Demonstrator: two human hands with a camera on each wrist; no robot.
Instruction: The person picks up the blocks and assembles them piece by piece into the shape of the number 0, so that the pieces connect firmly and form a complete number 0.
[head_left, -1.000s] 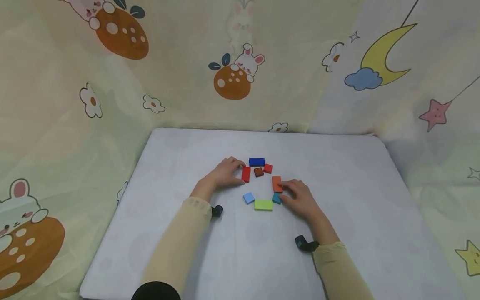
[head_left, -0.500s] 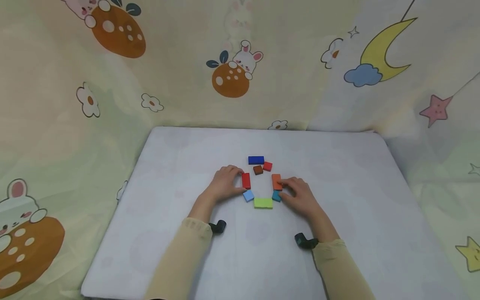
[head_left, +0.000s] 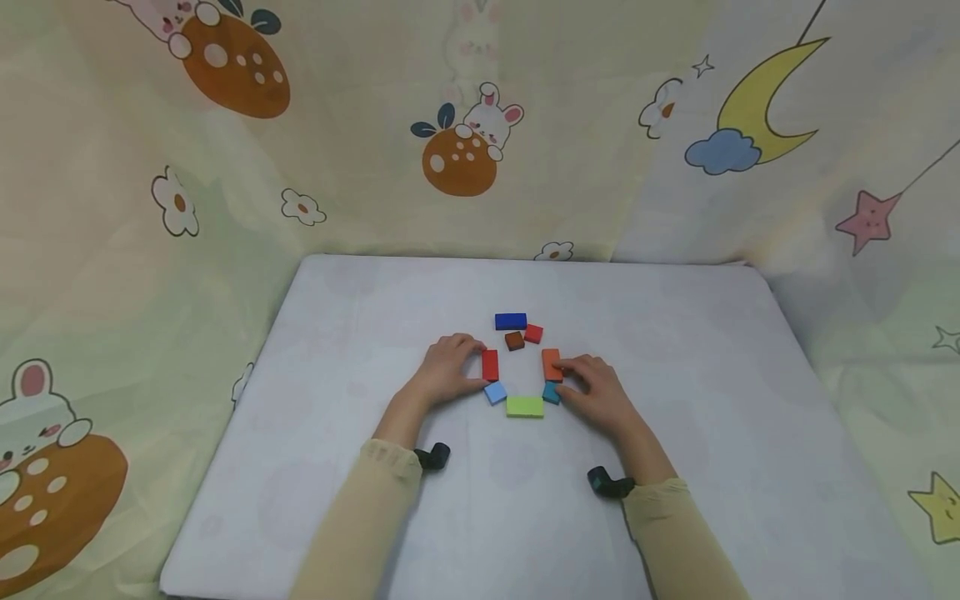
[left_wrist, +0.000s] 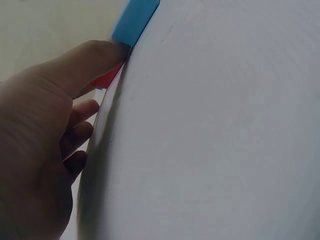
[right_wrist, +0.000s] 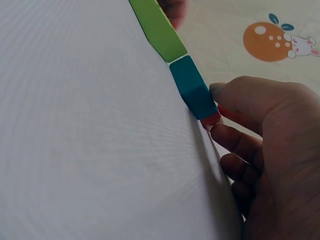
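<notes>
My left hand [head_left: 447,369] pinches a red rectangular block [head_left: 490,365] lengthwise, index finger at its far end and thumb at its near end. Just below, a light blue square block [head_left: 495,392] touches or nearly touches the thumb. My right hand [head_left: 602,394] has its index finger against the orange block [head_left: 551,365] and its thumb beside the teal block [right_wrist: 192,86]. A lime green block [head_left: 525,407] lies between the light blue and teal ones. In the left wrist view, the thumb hides much of the red block [left_wrist: 106,79].
Behind the hands lie a dark blue block [head_left: 511,322], a small brown block [head_left: 514,340] and a small red block [head_left: 533,333]. Everything rests on a white-covered table [head_left: 480,517]. A patterned curtain [head_left: 360,142] rises behind its far edge.
My left hand has drawn the red rectangular block toward me, from near the dark blue block down to the light blue one. The right hand has stayed by the orange and teal blocks.
</notes>
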